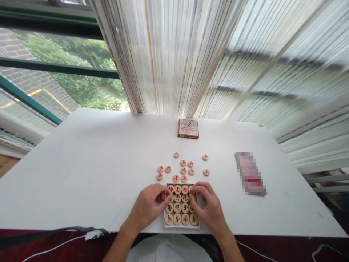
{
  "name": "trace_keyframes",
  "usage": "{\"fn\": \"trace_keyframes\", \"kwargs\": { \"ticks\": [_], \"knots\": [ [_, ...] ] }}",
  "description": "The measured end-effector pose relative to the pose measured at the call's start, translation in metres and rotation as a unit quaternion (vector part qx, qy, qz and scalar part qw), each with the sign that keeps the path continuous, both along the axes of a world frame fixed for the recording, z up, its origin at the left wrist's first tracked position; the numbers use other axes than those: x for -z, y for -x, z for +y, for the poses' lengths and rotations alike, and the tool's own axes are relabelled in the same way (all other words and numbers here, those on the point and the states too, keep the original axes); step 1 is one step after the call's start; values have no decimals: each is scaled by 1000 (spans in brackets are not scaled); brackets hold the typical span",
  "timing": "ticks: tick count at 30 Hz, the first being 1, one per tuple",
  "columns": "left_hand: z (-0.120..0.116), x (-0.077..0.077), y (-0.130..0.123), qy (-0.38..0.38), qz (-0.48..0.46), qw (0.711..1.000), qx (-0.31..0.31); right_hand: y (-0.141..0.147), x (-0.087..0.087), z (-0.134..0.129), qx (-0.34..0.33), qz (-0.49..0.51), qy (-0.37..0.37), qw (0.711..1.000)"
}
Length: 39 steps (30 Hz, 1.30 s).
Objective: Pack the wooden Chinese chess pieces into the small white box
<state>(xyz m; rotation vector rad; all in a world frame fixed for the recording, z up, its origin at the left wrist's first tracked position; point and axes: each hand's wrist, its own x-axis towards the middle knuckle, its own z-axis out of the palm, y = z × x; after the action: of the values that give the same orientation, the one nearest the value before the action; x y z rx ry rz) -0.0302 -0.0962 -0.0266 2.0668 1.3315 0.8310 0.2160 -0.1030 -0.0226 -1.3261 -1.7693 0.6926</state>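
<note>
- a shallow square tray [182,227], pale and thin-walled like card, is sitting at the near edge of the white, smooth counter [81,163], holding round wooden discs [177,207] in four rows of four
- the left hand [163,194] is curling at the tray's upper left corner, its thumb and forefinger slightly parted, the tips touching or covering discs there; whether it is gripping one, i cannot tell
- the right hand [193,192] is arching over the upper right corner, fingers bent, thumb a little apart from the forefinger, partly hiding discs; i cannot tell if one is being held
- the top row is showing red characters, 相 among them; the lower rows are showing black ones, with 馬 at bottom left and 卒 beside it
- twelve loose red-marked discs [183,163] are lying flat beyond the tray, several reading 兵, one 相
- a flat brown-edged box [188,128] is resting farther back, its printed lid bearing a large dark 象
- a pinkish strip [249,171] is lying to the right, its writing pixelated
- stringy pale curtains [174,54] are hanging behind
</note>
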Motion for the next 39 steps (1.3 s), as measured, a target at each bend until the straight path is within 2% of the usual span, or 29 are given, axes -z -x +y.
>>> {"fn": "trace_keyframes", "kwargs": {
  "ticks": [9, 14, 24, 39],
  "knots": [
    [0, -1, 0, 11, -3, 1000, 2, 0, -2, 0, -2, -5, 0, 1000],
    [1, -1, 0, 13, -1, 1000, 4, -1, -5, -1, 9, -33, -29, 999],
    [1, -1, 1, -56, 20, 997, 57, 0, 2, 4, -20, -63, -41, 997],
    [1, 1, 0, -72, 43, 995, 55, 5, -2, 6, -7, -56, -28, 998]
  ]
}}
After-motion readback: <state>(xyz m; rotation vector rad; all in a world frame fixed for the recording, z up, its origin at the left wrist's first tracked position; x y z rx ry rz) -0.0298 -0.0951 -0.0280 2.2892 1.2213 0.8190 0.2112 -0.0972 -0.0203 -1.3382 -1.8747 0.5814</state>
